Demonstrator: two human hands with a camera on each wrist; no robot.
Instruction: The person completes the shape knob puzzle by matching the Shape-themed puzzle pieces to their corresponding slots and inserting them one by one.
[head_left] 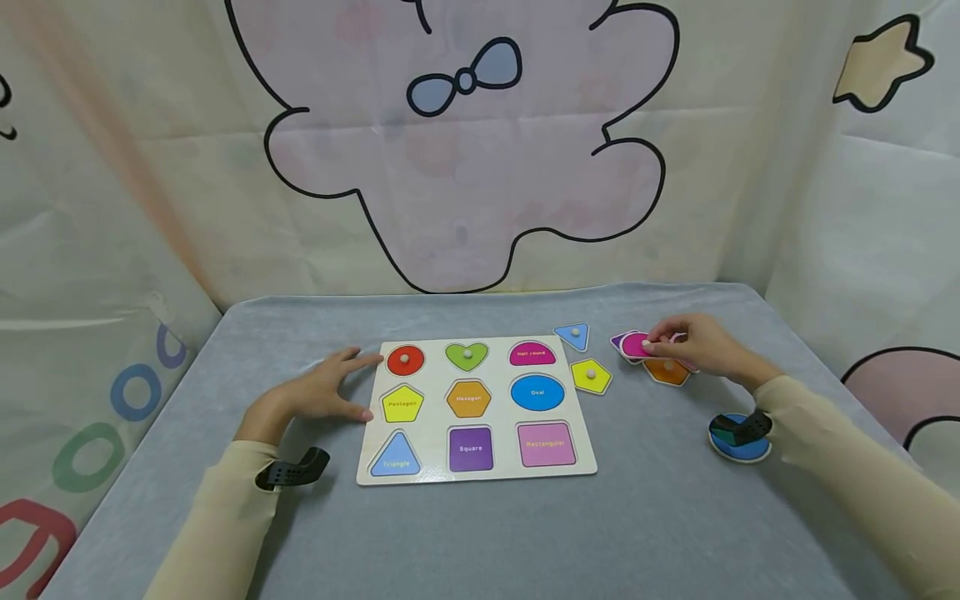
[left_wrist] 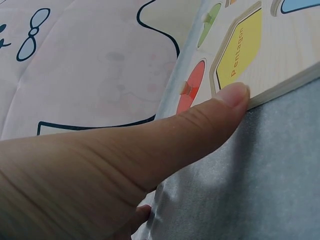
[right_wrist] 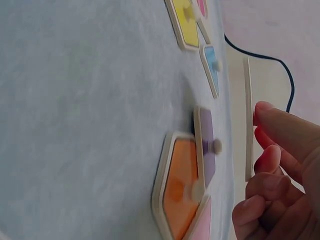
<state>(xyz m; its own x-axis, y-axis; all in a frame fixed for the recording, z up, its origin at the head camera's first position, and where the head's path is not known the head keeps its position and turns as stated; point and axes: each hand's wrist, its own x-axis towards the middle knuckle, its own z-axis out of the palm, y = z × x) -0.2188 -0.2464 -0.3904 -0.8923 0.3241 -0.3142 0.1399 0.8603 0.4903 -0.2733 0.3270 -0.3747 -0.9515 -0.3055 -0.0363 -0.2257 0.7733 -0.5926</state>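
Observation:
My right hand (head_left: 701, 343) pinches a magenta half-round puzzle piece (head_left: 634, 345) and holds it above the loose pieces. In the right wrist view, that piece shows edge-on as a thin pale strip (right_wrist: 248, 90). Below it lie a purple square piece (right_wrist: 206, 145) and an orange hexagon piece (head_left: 666, 372). My left hand (head_left: 318, 387) has its fingers spread at the left edge of the white shape board (head_left: 435, 418), its thumb (left_wrist: 232, 95) resting by the pentagon recess. A red circle (head_left: 405, 360) and a green heart (head_left: 467, 357) with knobs sit in the board.
A blue triangle piece (head_left: 573, 335) and a yellow pentagon piece (head_left: 591, 377) lie by the board's right side. Beneath the right wrist is a blue oval piece (head_left: 738, 450). A pink piece (right_wrist: 201, 222) adjoins the hexagon. Grey cloth (head_left: 480, 533) covers the table.

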